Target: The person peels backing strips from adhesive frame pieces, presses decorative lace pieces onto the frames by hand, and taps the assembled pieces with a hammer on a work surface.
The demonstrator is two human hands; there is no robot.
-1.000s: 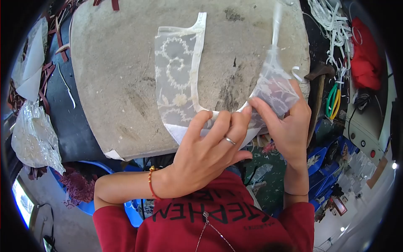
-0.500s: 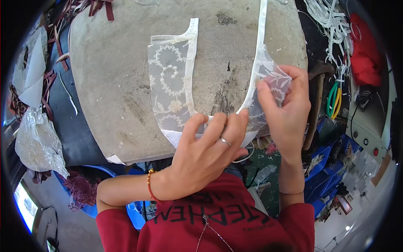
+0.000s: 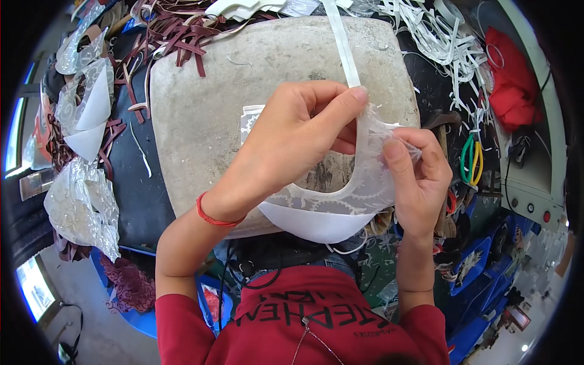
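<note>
A white sheer lace garment piece (image 3: pixel 374 173) with embroidered sprigs lies partly on the grey worn pad and is partly lifted. Along its lower edge is a smooth white panel (image 3: pixel 316 224), which overhangs the pad's near edge. My left hand (image 3: pixel 292 137) crosses over the piece and pinches its bound edge, where a long white strap (image 3: pixel 342 42) runs away towards the far side. Between thumb and fingers, my right hand (image 3: pixel 423 176) grips the gathered outer lace edge. My left hand and forearm cover much of the piece's left side.
The pad (image 3: pixel 194 91) bears dark stains. Maroon strips (image 3: pixel 182 30) lie at its far left, and tangled white strips (image 3: pixel 450 48) at the far right. Clear plastic (image 3: pixel 85 201) sits on the left, a red cloth (image 3: pixel 511 91) on the right. Blue bins (image 3: pixel 474 267) stand lower right.
My left hand has moved from the lower curve up to the strap's base and pinches there. My right hand still holds the outer lace, now lifted and bunched. The view has shifted.
</note>
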